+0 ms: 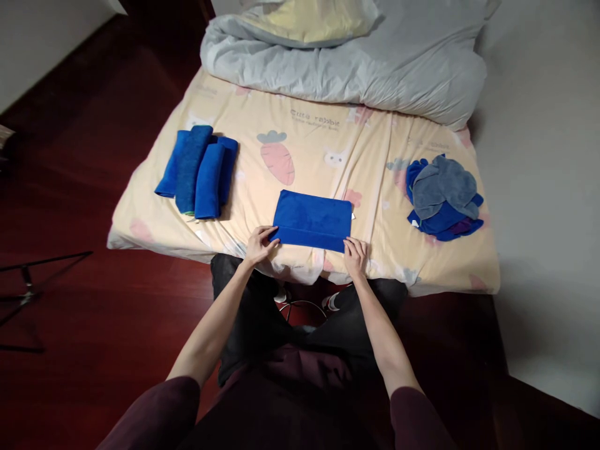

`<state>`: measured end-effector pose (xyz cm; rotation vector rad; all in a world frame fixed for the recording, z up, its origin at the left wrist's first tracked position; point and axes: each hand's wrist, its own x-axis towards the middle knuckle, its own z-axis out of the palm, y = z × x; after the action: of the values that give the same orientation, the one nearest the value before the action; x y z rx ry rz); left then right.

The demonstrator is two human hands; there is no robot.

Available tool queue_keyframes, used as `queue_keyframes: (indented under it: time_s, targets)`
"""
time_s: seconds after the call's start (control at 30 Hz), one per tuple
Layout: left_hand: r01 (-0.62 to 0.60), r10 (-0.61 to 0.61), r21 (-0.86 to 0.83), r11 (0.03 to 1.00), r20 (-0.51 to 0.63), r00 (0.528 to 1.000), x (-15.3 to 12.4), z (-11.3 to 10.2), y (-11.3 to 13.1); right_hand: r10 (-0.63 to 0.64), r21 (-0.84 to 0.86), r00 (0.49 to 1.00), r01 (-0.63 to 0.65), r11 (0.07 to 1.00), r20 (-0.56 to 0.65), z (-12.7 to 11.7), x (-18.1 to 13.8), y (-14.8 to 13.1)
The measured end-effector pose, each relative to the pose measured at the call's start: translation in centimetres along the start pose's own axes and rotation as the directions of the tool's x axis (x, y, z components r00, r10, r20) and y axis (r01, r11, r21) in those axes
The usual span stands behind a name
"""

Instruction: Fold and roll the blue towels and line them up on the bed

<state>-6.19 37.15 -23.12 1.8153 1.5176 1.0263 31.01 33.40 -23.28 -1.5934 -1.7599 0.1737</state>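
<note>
A blue towel (313, 215) lies flat near the bed's front edge, with a strip along its near side folded over. My left hand (260, 245) pinches the near left corner between thumb and fingers. At the near right corner, my right hand (355, 255) grips the cloth, fingers on top and thumb out of clear sight. Left of it on the bed rest several rolled blue towels (206, 172), stacked against each other. To the right is a loose heap of crumpled cloths, with a grey-blue cloth (445, 187) over blue ones (443, 228).
The bed (309, 159) has a pale yellow sheet with carrot and rabbit prints. A grey quilt (337, 69) is bunched at the back beneath a yellow pillow (309, 22). A wall (548, 187) borders the right side. Black stand legs (28, 290) are on the floor at left.
</note>
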Motion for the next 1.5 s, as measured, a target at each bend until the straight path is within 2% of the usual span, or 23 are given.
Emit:
queue_keyframes:
  time_s: [0.1,0.23,0.43,0.67,0.97,1.07,1.2,1.5]
  targets:
    - [-0.046,0.045,0.023,0.999,0.031,0.999,0.0,0.1,-0.1,-0.022,0.002,1.000,0.022,1.000,0.008,0.0,0.1,-0.1]
    - [-0.085,0.084,0.036,0.996,0.017,0.996,0.0,0.5,-0.5,-0.082,-0.036,0.995,0.085,0.996,0.057,-0.6,0.2,-0.4]
    - [-0.061,0.062,0.028,0.998,-0.013,0.998,0.1,0.5,-0.5,-0.113,-0.125,0.983,0.131,0.983,0.147,-1.1,0.1,-0.5]
    - [-0.087,0.087,0.009,0.996,-0.045,0.995,0.3,0.4,-0.3,-0.094,-0.047,0.993,0.097,0.994,0.076,-0.7,0.1,-0.1]
    - [-0.027,0.018,-0.107,0.994,-0.089,0.996,0.2,0.5,-0.1,-0.056,0.057,0.997,0.053,0.997,0.044,-0.6,0.0,0.1]
    - [0.022,-0.035,-0.121,0.992,-0.104,0.994,0.2,0.7,-0.4,-0.029,0.041,0.999,0.028,0.999,0.018,-0.4,-0.1,0.5]
    - [0.164,-0.174,-0.085,0.983,-0.131,0.976,0.1,0.9,-0.6,0.005,0.027,0.999,-0.004,1.000,-0.034,0.1,-0.3,0.9]
    - [0.226,-0.236,-0.084,0.970,-0.129,0.963,0.0,1.0,-0.5,0.146,-0.026,0.988,-0.147,0.989,-0.043,0.6,-0.3,0.8]
